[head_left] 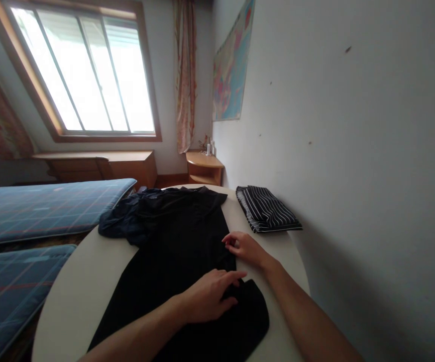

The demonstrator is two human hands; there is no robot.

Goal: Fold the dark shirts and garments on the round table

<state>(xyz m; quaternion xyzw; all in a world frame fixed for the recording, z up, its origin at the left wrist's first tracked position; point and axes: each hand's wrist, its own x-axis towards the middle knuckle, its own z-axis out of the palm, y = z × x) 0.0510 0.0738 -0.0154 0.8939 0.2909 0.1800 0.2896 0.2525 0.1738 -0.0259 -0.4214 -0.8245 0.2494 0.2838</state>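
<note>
A black short-sleeved shirt (176,251) lies spread over a round white table (70,286), its collar end away from me. My left hand (210,296) is over the lower right part of the shirt, open, with index finger stretched out and thumb apart. At the shirt's right edge is my right hand (245,249), fingers loosely bent and a gap showing between thumb and fingers. Whether its fingertips touch the cloth is hard to tell. Near the bottom right, a rounded flap of the black cloth sticks out past my left hand.
A folded black-and-white striped garment (268,208) lies at the table's far right, beside the wall. Dark blue crumpled cloth (121,221) sits at the far left edge. Blue plaid mattresses (51,206) flank the table on the left. Beyond stands a wooden corner shelf (204,161).
</note>
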